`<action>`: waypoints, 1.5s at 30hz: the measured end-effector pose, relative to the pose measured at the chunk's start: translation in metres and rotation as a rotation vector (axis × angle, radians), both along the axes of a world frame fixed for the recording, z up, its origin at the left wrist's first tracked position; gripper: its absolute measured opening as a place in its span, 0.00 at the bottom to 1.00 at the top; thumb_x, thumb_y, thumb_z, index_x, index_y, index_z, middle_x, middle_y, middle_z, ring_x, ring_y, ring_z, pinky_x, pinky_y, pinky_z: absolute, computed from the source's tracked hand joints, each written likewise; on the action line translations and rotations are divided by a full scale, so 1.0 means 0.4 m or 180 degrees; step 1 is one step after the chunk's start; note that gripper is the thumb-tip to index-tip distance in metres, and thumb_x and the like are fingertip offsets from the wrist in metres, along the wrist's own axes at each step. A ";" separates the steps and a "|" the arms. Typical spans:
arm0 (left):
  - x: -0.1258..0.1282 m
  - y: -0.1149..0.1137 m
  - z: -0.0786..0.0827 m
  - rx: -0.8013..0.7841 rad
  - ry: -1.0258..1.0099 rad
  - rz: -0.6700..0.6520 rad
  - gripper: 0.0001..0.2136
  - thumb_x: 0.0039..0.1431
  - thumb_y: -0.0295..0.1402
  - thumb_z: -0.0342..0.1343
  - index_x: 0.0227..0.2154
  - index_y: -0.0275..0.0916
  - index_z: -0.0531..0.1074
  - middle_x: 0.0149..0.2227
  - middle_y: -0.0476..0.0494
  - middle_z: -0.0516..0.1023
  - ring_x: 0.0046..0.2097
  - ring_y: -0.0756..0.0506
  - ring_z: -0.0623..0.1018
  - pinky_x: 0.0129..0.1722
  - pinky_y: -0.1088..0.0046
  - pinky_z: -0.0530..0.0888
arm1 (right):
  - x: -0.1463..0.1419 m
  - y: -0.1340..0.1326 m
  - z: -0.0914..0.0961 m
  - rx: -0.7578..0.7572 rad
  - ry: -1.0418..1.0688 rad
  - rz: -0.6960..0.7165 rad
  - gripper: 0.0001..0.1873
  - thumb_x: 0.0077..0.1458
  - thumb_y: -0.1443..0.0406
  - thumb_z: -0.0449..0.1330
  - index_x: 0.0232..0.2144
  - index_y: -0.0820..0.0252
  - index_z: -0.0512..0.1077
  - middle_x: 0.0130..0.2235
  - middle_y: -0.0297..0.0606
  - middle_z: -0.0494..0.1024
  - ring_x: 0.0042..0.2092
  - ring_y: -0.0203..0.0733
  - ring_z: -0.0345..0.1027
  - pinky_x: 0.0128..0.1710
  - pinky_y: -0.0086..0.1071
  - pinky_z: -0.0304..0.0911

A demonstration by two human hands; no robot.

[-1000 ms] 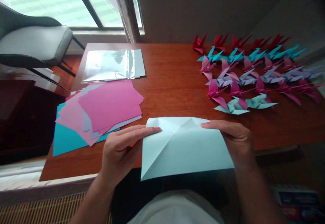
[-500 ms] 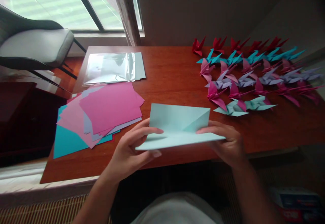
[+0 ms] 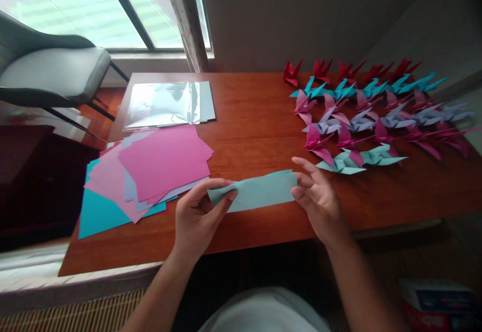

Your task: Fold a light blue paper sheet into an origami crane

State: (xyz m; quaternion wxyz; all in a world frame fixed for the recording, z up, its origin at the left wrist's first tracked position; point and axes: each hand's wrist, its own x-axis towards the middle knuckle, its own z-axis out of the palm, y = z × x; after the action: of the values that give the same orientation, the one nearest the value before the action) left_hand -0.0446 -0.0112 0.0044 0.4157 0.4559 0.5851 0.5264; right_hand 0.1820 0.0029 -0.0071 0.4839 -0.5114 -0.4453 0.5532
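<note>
A pale blue sheet of paper (image 3: 259,191), folded into a narrow strip, hangs just above the near edge of the wooden table (image 3: 256,121). My left hand (image 3: 198,216) pinches its left end between thumb and fingers. My right hand (image 3: 318,199) holds the right end, fingers curled against the paper's edge. Both hands are closed on the sheet.
A fanned stack of pink, lilac and turquoise paper squares (image 3: 146,169) lies at the left, with a clear plastic sleeve (image 3: 165,103) behind it. Several folded paper cranes (image 3: 361,111) in red, teal, pink and lilac stand in rows at the right. A grey chair (image 3: 48,71) sits by the window.
The pale blue sheet went from flat and open, to half folded, to a narrow strip. Both hands moved up and away from my body, over the table edge.
</note>
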 end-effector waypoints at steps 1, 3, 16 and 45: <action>0.002 0.000 0.001 0.0025 0.0042 -0.0016 0.09 0.51 0.33 0.71 0.35 0.41 0.80 0.36 0.46 0.83 0.37 0.47 0.80 0.38 0.75 0.76 | -0.003 0.003 -0.004 -0.0028 -0.0087 -0.0039 0.28 0.54 0.53 0.69 0.55 0.49 0.70 0.46 0.40 0.82 0.42 0.43 0.77 0.42 0.35 0.73; 0.004 0.001 0.002 0.0071 0.0037 -0.0059 0.11 0.51 0.32 0.70 0.39 0.42 0.80 0.37 0.48 0.82 0.38 0.48 0.79 0.38 0.77 0.75 | -0.007 0.007 -0.011 -0.0014 -0.0224 -0.0222 0.19 0.53 0.53 0.69 0.45 0.52 0.76 0.43 0.39 0.83 0.41 0.42 0.76 0.39 0.33 0.72; -0.022 0.011 -0.023 -0.0418 -0.0367 -0.0198 0.11 0.52 0.40 0.70 0.31 0.38 0.79 0.28 0.48 0.78 0.30 0.50 0.74 0.29 0.78 0.71 | -0.011 0.002 -0.005 0.0418 -0.0374 -0.0719 0.09 0.55 0.57 0.68 0.38 0.52 0.80 0.37 0.36 0.83 0.36 0.40 0.75 0.36 0.33 0.70; -0.015 0.005 -0.033 -0.0239 -0.0572 -0.0013 0.05 0.52 0.33 0.71 0.32 0.41 0.82 0.31 0.51 0.82 0.31 0.53 0.77 0.32 0.83 0.73 | -0.023 -0.005 0.002 0.0347 -0.0281 -0.1039 0.09 0.50 0.58 0.72 0.33 0.54 0.82 0.32 0.34 0.83 0.34 0.40 0.78 0.35 0.31 0.73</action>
State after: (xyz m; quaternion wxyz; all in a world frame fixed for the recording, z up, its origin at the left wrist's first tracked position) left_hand -0.0506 -0.0092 -0.0087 0.4843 0.3922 0.5638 0.5420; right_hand 0.1729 0.0009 -0.0062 0.5742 -0.5737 -0.4065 0.4194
